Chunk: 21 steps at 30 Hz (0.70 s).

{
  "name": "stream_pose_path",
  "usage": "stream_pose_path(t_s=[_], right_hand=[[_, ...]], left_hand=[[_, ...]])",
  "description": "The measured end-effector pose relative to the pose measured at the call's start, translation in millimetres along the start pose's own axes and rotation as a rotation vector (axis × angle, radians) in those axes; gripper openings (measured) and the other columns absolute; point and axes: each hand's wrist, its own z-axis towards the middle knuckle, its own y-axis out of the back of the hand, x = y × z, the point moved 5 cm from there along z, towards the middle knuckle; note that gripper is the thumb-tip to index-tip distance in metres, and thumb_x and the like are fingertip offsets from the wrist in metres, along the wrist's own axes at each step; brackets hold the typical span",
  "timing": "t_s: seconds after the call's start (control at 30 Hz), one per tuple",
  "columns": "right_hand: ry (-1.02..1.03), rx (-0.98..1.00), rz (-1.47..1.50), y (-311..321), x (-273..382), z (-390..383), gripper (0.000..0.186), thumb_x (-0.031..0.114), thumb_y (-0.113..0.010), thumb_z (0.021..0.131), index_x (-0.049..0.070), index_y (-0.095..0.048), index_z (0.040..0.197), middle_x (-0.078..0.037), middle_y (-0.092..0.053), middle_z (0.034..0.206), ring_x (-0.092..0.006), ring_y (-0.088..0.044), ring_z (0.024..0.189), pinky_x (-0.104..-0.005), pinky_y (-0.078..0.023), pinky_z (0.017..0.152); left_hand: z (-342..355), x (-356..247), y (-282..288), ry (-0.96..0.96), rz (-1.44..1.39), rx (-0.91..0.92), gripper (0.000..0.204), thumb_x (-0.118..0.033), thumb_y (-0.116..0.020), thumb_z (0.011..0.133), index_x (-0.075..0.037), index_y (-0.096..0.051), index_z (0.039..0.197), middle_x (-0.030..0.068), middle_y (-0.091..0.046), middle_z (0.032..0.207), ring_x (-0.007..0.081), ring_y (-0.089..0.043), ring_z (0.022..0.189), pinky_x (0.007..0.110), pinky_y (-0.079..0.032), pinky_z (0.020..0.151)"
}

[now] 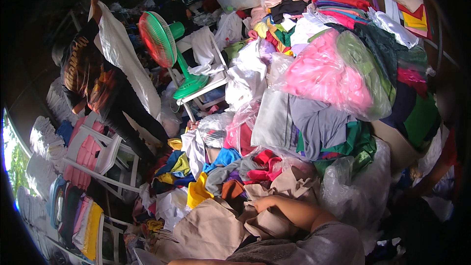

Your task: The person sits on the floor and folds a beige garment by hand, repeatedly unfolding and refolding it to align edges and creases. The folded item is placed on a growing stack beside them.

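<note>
My right hand [265, 203] reaches in from the lower right, its fingers closed on a fold of beige cloth [208, 228]. The cloth is a broad, rumpled sheet spread over the front of the pile, and a bunched part of it rises behind the hand. A strip of skin at the bottom edge looks like my left forearm [216, 263]; that hand is out of the picture. Just beyond the beige cloth lie a yellow cloth [198, 191], a rust-brown cloth [232, 189] and a grey one [221, 179].
A heap of garments and clear bags rises ahead, topped by a bag of pink cloth [326, 76]. A green fan [189, 81] stands on a white chair [216, 81]. At left, another person [93, 78] holds up a white sheet [127, 59] near stacked folded cloths [78, 221].
</note>
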Motion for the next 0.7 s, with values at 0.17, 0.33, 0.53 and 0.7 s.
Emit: stream_pose_path(t_s=[0.17,0.33,0.53,0.7], right_hand=[[0.051,-0.005,0.02,-10.5,-12.3,10.4,0.023,0.024,-0.065,0.078,0.004,-0.074,0.078,-0.012,-0.066,0.067,-0.0224,-0.063,0.062,-0.0409,-0.047,0.057],[0.035,-0.025,-0.005,-10.3,-14.6,13.5,0.026,0.024,-0.064,0.078,0.001,-0.074,0.085,-0.014,-0.069,0.074,-0.0231,-0.063,0.065,-0.0407,-0.048,0.06],[0.077,-0.036,0.025,-0.7,-1.8,2.4,0.024,0.021,-0.063,0.079,0.0,-0.073,0.085,-0.012,-0.068,0.074,-0.0209,-0.063,0.068,-0.0398,-0.048,0.061],[-0.035,-0.007,0.004,2.8,0.0,-1.9,0.02,0.021,-0.063,0.08,0.003,-0.073,0.085,-0.011,-0.069,0.075,-0.0212,-0.063,0.069,-0.0403,-0.049,0.064]], left_hand=[[1.3,3.9,-2.4,0.095,-0.075,0.187,0.041,-0.033,-0.057,0.1,0.004,-0.066,0.114,0.0231,-0.062,0.12,0.0415,-0.057,0.107,0.051,-0.045,0.091],[7.7,-4.8,-2.1,-0.084,0.038,0.03,0.04,-0.034,-0.056,0.1,0.003,-0.066,0.112,0.0225,-0.062,0.116,0.0413,-0.056,0.104,0.051,-0.045,0.089],[11.3,-8.0,2.7,-0.127,0.025,0.189,0.048,-0.041,-0.054,0.099,0.004,-0.065,0.112,0.0231,-0.061,0.116,0.0418,-0.056,0.105,0.053,-0.044,0.088],[19.6,-17.5,-0.4,-0.175,-0.026,0.185,0.058,-0.051,-0.052,0.097,0.003,-0.065,0.117,0.0233,-0.06,0.12,0.0423,-0.056,0.107,0.056,-0.044,0.089]])
